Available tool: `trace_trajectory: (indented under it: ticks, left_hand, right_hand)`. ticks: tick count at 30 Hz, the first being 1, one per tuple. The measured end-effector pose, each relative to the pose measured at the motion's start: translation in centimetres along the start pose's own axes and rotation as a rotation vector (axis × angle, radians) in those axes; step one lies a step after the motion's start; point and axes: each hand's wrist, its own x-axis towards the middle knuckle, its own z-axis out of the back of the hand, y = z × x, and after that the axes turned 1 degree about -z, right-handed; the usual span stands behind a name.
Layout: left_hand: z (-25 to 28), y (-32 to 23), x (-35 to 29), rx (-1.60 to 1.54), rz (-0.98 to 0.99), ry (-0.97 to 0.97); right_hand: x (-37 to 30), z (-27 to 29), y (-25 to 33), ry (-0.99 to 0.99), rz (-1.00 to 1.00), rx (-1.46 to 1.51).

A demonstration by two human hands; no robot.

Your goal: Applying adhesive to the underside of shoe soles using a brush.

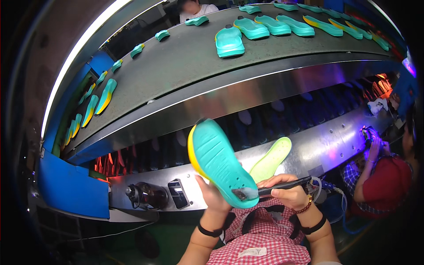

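My left hand holds a teal shoe sole with a yellow side edge, tilted up in front of my apron. Its grooved face, with small holes near the lower end, is turned toward me. In my right hand is a brush with a black handle, gripped with the fingers wrapped round it. The bristles touch the sole's lower end, and a clear tube runs from the handle's back. Just behind my right hand, a pale green insole lies on the metal ledge.
Several teal soles lie on a dark conveyor belt beyond. Shoes stand in the lower bay under red and blue light. A dark jug and a dark rectangular object sit at left. A co-worker in red is at right; another person is across.
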Motion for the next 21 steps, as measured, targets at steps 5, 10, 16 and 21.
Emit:
trace_trajectory:
  ticks: [5, 10, 16, 21]
  left_hand:
    - [3.8, 0.7, -0.7, 0.086, 0.195, 0.151]
    - [4.4, -0.9, 0.2, 0.154, 0.485, 0.265]
    - [4.0, -2.4, 1.0, 0.234, 0.766, 0.282]
    - [1.6, -2.9, 1.4, 0.444, 0.896, 0.328]
  right_hand:
    - [-0.1, -2.2, 2.1, 0.093, 0.014, -0.393]
    - [0.1, -1.2, 4.5, 0.271, 0.119, -0.556]
    - [0.4, -1.1, 5.1, 0.487, 0.16, -0.665]
    - [1.2, 0.1, 5.8, 0.554, 0.184, -0.758]
